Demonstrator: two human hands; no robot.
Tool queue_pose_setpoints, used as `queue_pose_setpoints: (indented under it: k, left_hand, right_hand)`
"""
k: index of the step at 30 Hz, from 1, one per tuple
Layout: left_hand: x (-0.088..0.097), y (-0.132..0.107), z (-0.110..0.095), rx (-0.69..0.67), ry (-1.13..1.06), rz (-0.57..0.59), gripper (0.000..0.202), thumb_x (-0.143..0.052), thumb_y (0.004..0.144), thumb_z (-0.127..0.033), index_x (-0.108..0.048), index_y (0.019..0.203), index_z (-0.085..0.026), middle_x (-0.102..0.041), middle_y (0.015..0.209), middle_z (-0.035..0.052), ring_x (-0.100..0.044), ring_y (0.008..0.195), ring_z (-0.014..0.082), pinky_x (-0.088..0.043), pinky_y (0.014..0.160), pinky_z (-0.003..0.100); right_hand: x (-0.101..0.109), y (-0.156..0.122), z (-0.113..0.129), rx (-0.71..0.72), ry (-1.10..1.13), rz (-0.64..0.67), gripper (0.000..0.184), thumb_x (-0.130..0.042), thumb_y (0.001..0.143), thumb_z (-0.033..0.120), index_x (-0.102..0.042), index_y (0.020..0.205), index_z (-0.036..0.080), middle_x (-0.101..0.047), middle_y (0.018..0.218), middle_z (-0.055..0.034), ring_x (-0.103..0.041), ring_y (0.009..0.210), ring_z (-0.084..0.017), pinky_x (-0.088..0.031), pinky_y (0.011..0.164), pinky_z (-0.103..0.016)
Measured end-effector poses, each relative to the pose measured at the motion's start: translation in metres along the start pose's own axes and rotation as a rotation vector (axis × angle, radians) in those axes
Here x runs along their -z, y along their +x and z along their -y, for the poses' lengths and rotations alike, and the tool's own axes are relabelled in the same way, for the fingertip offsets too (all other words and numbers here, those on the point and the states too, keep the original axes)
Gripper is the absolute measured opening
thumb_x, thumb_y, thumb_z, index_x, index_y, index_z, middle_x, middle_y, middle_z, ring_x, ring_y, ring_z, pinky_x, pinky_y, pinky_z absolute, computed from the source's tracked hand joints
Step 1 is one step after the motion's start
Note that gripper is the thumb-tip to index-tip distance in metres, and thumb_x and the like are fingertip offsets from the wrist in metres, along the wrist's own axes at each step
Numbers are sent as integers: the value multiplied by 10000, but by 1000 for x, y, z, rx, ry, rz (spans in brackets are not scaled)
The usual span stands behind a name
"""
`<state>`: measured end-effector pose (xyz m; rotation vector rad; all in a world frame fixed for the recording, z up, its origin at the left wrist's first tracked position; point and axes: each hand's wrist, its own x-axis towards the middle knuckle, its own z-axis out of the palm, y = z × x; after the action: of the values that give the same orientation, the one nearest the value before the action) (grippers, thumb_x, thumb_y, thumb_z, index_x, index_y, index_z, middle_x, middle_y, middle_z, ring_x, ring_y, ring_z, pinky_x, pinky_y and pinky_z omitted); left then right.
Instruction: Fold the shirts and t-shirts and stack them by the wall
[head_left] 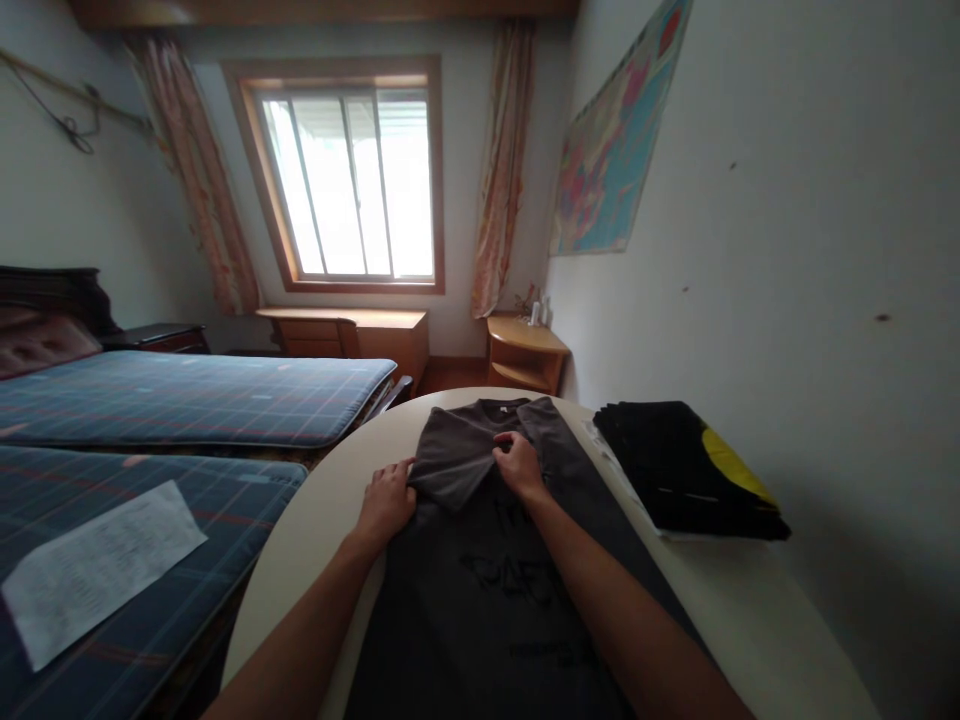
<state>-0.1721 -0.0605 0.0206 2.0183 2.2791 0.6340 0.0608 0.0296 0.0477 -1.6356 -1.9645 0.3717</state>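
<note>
A dark grey T-shirt (pixel 480 620) with black lettering lies lengthwise on the round-ended cream table (pixel 322 520), collar at the far end. Part of it, perhaps a sleeve, is turned over the upper left of the shirt. My left hand (pixel 388 503) rests at the shirt's left edge, fingers stretched out and touching the cloth. Over the upper middle, my right hand (pixel 519 466) has thumb and forefinger pinched together on the grey fabric. Its other fingers curl under and are partly hidden.
Folded black cloth with a yellow patch (pixel 686 470) lies on the table's right, near the wall. On the left are two plaid mattresses (pixel 225 395), the nearer bearing a paper sheet (pixel 101 570). A wooden desk (pixel 390 335) and corner shelf (pixel 529 345) stand beyond.
</note>
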Motion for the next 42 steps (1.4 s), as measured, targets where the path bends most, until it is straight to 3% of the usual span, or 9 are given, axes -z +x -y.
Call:
queue_pose_setpoints:
  k: [5, 12, 19, 23, 26, 31, 34, 37, 42]
  left_hand:
    - [2, -2, -4, -38, -39, 10, 509, -452, 796, -75, -636, 1236, -250, -639, 1232, 55, -547, 1130, 257, -417, 994, 375]
    - [0, 0, -11, 20, -79, -20, 359, -420, 898, -192, -683, 1142, -208, -651, 1226, 66, -560, 1137, 250, -401, 1020, 383]
    - [-3, 8, -11, 72, -119, -85, 310, -502, 895, -209, -653, 1164, -176, -658, 1205, 97, -598, 1117, 242, -428, 974, 355]
    - [-5, 11, -10, 102, -149, -92, 299, -516, 896, -198, -635, 1170, -183, -671, 1187, 104, -627, 1085, 231, -442, 926, 330]
    - [-5, 10, -11, 113, -149, -87, 278, -532, 895, -209, -635, 1153, -198, -682, 1169, 100, -636, 1065, 232, -439, 914, 330]
    - [-4, 9, -11, 99, -140, -84, 247, -544, 878, -181, -655, 1096, -213, -689, 1138, 73, -628, 1056, 230, -437, 896, 325]
    - [-3, 9, -11, 104, -125, -80, 233, -539, 880, -186, -669, 1070, -218, -690, 1114, 56, -628, 1035, 223, -438, 872, 318]
    - [-3, 10, -11, 110, -116, -88, 239, -536, 886, -191, -666, 1086, -212, -687, 1121, 55, -630, 1027, 216, -436, 873, 316]
    - [-4, 10, -11, 128, -79, -99, 250, -519, 906, -214, -653, 1116, -204, -681, 1143, 72, -623, 1059, 226, -430, 890, 337]
  right_hand:
    - [5, -2, -4, 4, -96, 7, 317, -584, 813, 227, -662, 1116, 177, -614, 1198, -122, -604, 1059, -238, -445, 917, -314]
    - [-15, 28, 2, 43, -195, 181, 545, -378, 968, 497, -483, 1411, 197, -456, 1464, -117, -394, 1346, -280, -274, 1113, -447]
    - [-32, 51, 8, -57, -235, 333, 706, -235, 964, 627, -326, 1517, 197, -173, 1607, -122, -124, 1464, -372, -94, 1127, -620]
    - [-39, 53, 25, -47, -262, 272, 672, -325, 967, 566, -411, 1455, 112, -277, 1553, -200, -188, 1431, -399, -113, 1115, -619]
    - [-46, 58, 40, 54, -241, 233, 523, -348, 987, 469, -490, 1376, 149, -444, 1454, -166, -322, 1372, -317, -218, 1112, -506]
    - [-61, 74, 57, 164, -192, 231, 428, -390, 965, 278, -456, 1387, 254, -581, 1322, -78, -467, 1257, -245, -353, 1031, -396]
    - [-71, 86, 62, 185, -182, 256, 426, -396, 927, 182, -533, 1325, 238, -570, 1349, -62, -478, 1258, -224, -348, 1051, -375]
    - [-79, 93, 62, 208, -173, 248, 501, -366, 921, 145, -469, 1404, 229, -467, 1463, -53, -398, 1340, -206, -304, 1098, -378]
    - [-79, 87, 56, 259, -178, 223, 516, -454, 944, 285, -412, 1457, 257, -282, 1577, -43, -200, 1439, -291, -198, 1138, -499]
